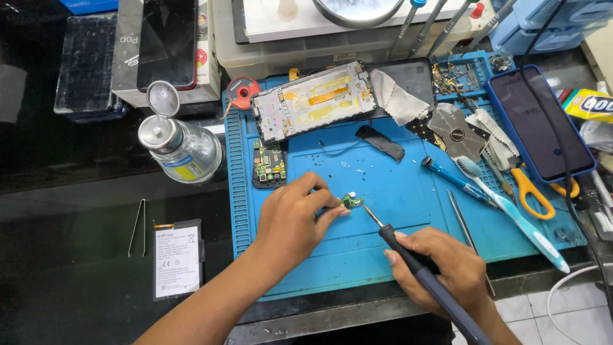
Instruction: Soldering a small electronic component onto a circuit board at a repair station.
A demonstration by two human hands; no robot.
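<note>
Small green board (350, 201): centre of frame, flat on blue mat (389, 191), pinched at its left edge.
Tweezers (136, 227): far left, on dark bench, beside flat battery (177, 260).
Bottle (181, 148): upper left, lying tilted, cap flipped open.
Left hand (295, 220): left of centre, fingers curled, fingertips closed on small green board.
Phone frame (313, 101): upper centre, back open, resting on mat's top edge.
Soldering iron (418, 271): lower centre, tip just beside small green board.
Right hand (440, 268): lower right, wrapped shut around soldering iron's dark handle.
Toothbrush (511, 211): right, lying slantwise on mat.
Scissors (533, 191): right, orange handles, just below dark phone (539, 124).
</note>
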